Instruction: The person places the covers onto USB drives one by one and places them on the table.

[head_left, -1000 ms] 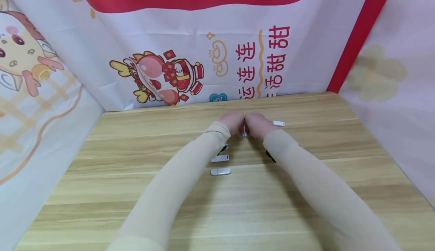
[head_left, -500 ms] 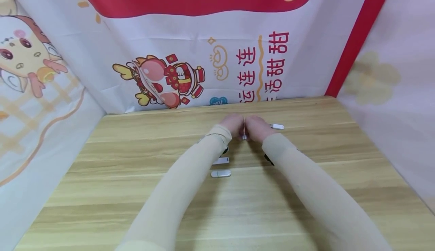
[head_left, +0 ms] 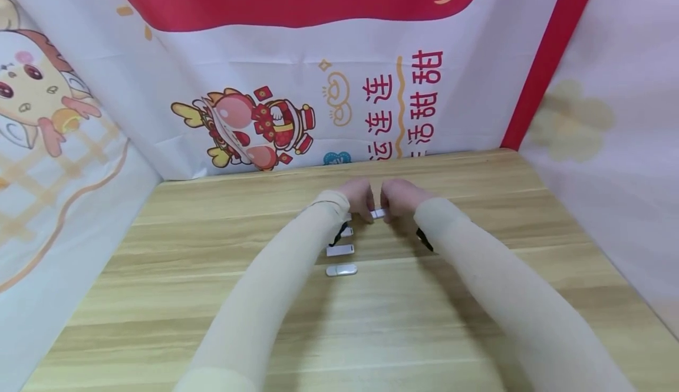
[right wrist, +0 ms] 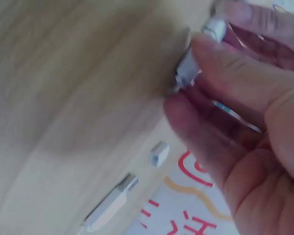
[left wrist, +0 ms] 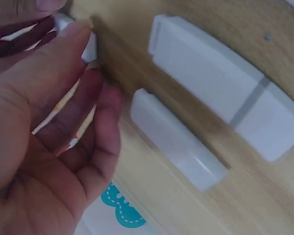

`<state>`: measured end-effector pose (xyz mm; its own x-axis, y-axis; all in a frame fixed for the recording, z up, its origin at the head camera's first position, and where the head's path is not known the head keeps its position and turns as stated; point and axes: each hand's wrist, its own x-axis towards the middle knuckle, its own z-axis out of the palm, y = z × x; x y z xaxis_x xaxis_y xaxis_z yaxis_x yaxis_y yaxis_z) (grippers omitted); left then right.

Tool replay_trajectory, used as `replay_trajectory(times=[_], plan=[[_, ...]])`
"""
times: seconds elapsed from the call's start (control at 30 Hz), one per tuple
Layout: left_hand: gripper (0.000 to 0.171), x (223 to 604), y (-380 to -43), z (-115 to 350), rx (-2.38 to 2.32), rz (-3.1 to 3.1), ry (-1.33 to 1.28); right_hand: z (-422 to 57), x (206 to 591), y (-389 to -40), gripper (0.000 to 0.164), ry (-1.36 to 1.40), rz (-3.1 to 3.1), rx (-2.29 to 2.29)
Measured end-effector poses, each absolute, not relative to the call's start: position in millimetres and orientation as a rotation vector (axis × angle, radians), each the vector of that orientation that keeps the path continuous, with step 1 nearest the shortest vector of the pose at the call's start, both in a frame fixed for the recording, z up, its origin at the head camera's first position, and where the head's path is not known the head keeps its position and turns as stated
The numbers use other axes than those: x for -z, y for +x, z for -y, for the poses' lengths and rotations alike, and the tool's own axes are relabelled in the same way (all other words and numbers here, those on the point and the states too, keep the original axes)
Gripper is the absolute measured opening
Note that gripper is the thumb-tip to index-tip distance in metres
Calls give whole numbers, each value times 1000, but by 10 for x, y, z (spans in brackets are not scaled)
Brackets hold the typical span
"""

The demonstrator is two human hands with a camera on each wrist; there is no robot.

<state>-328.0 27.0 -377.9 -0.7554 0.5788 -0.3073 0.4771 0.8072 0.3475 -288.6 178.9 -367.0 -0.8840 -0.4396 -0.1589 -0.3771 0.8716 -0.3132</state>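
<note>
Between my two hands, close over the wooden table, is a white USB flash drive. My left hand pinches its left end with thumb and finger; in the left wrist view the white end shows past the thumb. My right hand pinches the other end, and the grey-white body shows beside its thumb. Near the right hand, in the right wrist view, lie an uncapped flash drive with a metal plug and a small white cap.
A column of white flash drives runs beside my left forearm, with a rounded one nearest and a flat one behind it. Two capped drives, a larger and a smaller, lie by the left hand. A printed cloth hangs behind the table.
My hands have drawn slightly apart, and the flash drive now shows lengthwise between them. The white drive seen earlier right of the right hand is now hidden in the head view.
</note>
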Motion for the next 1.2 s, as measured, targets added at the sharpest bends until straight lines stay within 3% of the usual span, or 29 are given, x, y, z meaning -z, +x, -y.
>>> replay_trajectory(times=[0.13,0.5,0.83,1.2], plan=[[35,3638,-3274,-282,-343,-2580,747,-2023,3578,-2958,27,-609,-2806,427],[35,3459,-3424,-624,-265,-2672,912,-2624,3331,-3065,19,-577,-2867,366],[31,3715,-3582,-875,-232,-2631,808,-2751,3685,-3068,30,-543,-2854,417],[18,3902,-3684,-1024,-411,-2629,850,-2876,3943,-3123,8,-622,-2936,429]])
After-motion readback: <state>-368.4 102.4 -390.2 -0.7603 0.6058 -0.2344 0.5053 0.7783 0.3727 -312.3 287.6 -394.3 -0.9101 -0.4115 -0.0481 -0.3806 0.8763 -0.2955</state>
